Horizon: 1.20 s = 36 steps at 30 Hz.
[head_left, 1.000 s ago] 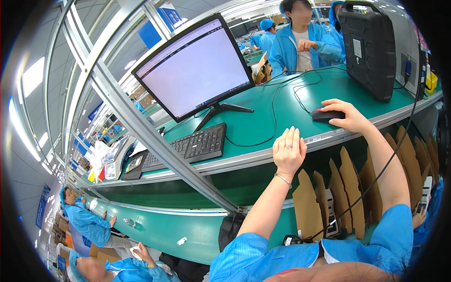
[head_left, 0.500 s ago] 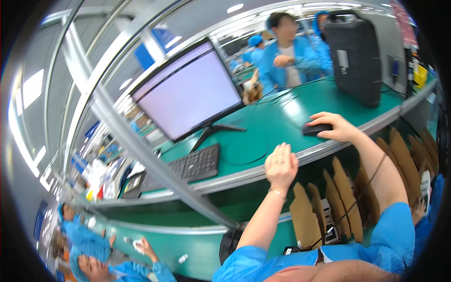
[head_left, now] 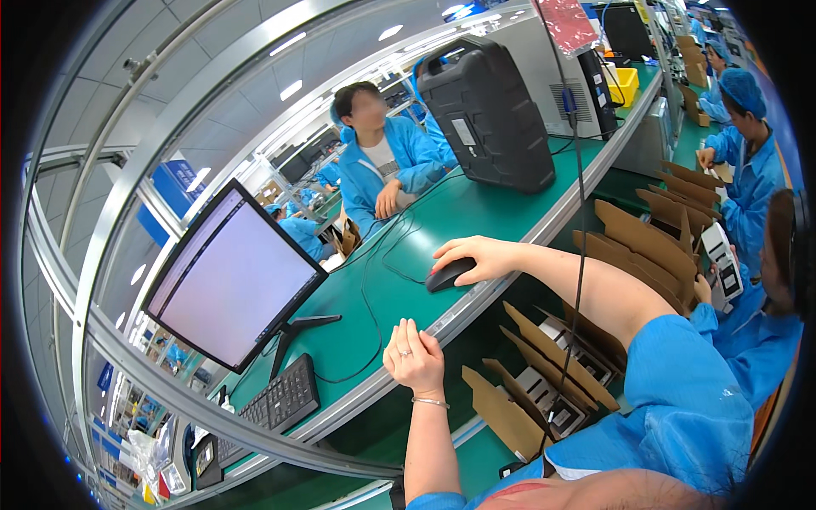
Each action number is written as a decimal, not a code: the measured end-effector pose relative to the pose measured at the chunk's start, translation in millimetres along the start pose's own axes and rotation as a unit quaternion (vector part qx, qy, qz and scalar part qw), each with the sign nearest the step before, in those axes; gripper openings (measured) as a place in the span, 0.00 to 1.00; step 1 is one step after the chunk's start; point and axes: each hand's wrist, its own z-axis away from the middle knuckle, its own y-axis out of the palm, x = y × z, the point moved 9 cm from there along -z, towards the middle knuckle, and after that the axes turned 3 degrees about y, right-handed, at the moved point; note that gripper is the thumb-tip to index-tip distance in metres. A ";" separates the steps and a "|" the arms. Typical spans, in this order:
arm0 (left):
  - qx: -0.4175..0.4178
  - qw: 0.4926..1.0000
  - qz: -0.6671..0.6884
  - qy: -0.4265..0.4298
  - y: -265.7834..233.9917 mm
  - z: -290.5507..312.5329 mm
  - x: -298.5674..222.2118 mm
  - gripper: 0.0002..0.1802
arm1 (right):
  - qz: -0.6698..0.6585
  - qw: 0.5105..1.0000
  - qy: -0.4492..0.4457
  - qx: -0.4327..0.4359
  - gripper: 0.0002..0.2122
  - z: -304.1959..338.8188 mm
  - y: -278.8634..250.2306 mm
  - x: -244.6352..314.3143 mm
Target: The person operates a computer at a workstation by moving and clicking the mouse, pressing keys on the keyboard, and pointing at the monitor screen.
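My right hand (head_left: 480, 257) is closed over a black computer mouse (head_left: 450, 274) on the green tabletop (head_left: 416, 242), close to its metal front edge. My left hand (head_left: 414, 359), with a ring and a bracelet, is at that edge to the left of the mouse. Its fingers reach forward side by side and nothing shows in them; its palm is hidden. Farther left stands a black monitor (head_left: 234, 276) with a mostly blank pale screen. A black keyboard (head_left: 276, 401) lies in front of it, partly behind a metal frame bar.
A black hard case (head_left: 489, 115) stands at the back. Below the edge are open cardboard boxes (head_left: 544, 387) holding white devices. A dark cable (head_left: 580, 212) hangs across my right forearm. A co-worker in blue (head_left: 382, 161) is behind the table; others are at the right. A yellow bin (head_left: 625, 85) sits far right.
My view has swung to the right, so the monitor, case and mouse appear farther left, and more boxes and co-workers show. My right hand stays on the mouse; my left stays near the edge.
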 end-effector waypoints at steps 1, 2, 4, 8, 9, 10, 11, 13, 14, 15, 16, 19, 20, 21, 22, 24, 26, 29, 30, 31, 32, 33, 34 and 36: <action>-0.002 1.000 -0.003 -0.002 -1.0 -0.3 1.2 0.11 | 0.005 1.000 -0.005 0.000 0.21 -1.9 1.1 0.6; -0.003 1.000 -0.006 -0.005 -1.6 -0.5 2.1 0.11 | 0.007 1.000 -0.003 -0.003 0.21 -1.7 1.1 0.3; -0.007 1.000 -0.004 -0.003 -1.7 -0.3 2.3 0.11 | 0.002 1.000 0.004 0.002 0.21 -1.4 4.2 -1.1; -0.006 1.000 -0.004 -0.004 -2.8 -1.8 2.3 0.11 | 0.010 1.000 0.006 -0.001 0.22 -2.1 4.6 -2.8; -0.005 1.000 -0.003 -0.005 -3.0 -1.6 2.4 0.10 | 0.008 1.000 0.007 0.000 0.22 -1.9 5.6 -3.0; -0.005 1.000 -0.004 -0.005 -3.1 -1.5 2.1 0.10 | 0.011 1.000 0.005 -0.005 0.22 -2.9 4.2 -3.6; -0.004 1.000 -0.006 -0.004 -2.8 -1.3 1.5 0.10 | 0.014 1.000 0.003 -0.010 0.22 -3.4 3.0 -4.0; -0.003 1.000 -0.009 -0.005 -2.4 -0.8 1.6 0.10 | 0.012 1.000 0.009 -0.013 0.22 -2.1 2.8 -5.2; -0.003 1.000 -0.013 0.000 -2.2 -0.3 1.3 0.11 | 0.011 1.000 0.017 -0.015 0.22 -1.6 2.3 -6.1; -0.003 1.000 -0.016 0.005 -1.9 -0.2 0.7 0.11 | 0.010 1.000 0.015 -0.014 0.22 -0.9 2.1 -5.3; -0.004 1.000 -0.019 0.005 -1.9 -0.1 0.9 0.11 | 0.015 1.000 0.018 -0.015 0.23 -0.7 2.2 -5.4; -0.002 1.000 -0.022 0.005 -1.8 -0.4 -0.6 0.11 | 0.020 0.999 0.022 -0.013 0.23 -1.2 1.0 -5.2; -0.001 1.000 -0.022 0.005 -2.3 -0.9 -0.5 0.12 | 0.021 0.999 0.024 -0.011 0.23 -1.5 0.6 -5.1; 0.000 1.000 -0.021 0.004 -3.0 -1.7 -0.2 0.12 | 0.020 1.000 0.020 -0.011 0.23 -1.3 0.3 -3.8; 0.000 1.000 -0.023 0.004 -2.9 -0.9 -0.8 0.12 | 0.017 1.000 0.023 -0.008 0.23 0.3 1.0 -3.8; -0.002 1.000 -0.017 0.004 -3.3 0.4 -0.8 0.12 | 0.013 1.000 0.026 -0.005 0.23 -0.5 2.5 -3.4; -0.002 1.000 -0.019 0.005 -0.9 -0.5 2.1 0.12 | 0.012 0.999 0.034 -0.001 0.23 -2.4 2.0 -4.6; -0.002 1.000 -0.019 0.005 -1.5 -0.5 4.6 0.12 | 0.029 0.999 0.037 0.006 0.23 -3.9 4.0 -2.0; -0.003 1.000 -0.019 0.005 -2.5 -0.7 5.1 0.12 | 0.028 0.999 0.036 0.005 0.23 -5.0 4.7 -3.2; -0.004 1.000 -0.020 0.006 -3.2 -0.9 4.5 0.12 | -0.002 1.000 0.028 -0.001 0.26 -6.0 3.6 -5.5; -0.003 1.000 -0.013 0.000 -3.8 -0.3 5.0 0.11 | -0.034 0.999 0.020 -0.007 0.29 -5.9 2.7 -7.6; -0.001 1.000 -0.006 -0.004 -4.5 0.5 5.0 0.11 | -0.102 0.992 0.050 -0.047 0.34 -3.8 -2.5 -17.4; -0.003 1.000 -0.010 0.002 -5.5 0.0 4.9 0.11 | -0.171 0.978 0.077 -0.088 0.38 -3.6 -7.0 -24.0; -0.006 1.000 -0.018 0.004 -6.8 1.0 2.9 0.11 | -0.343 0.912 0.121 -0.188 0.47 -2.1 -24.8 -45.0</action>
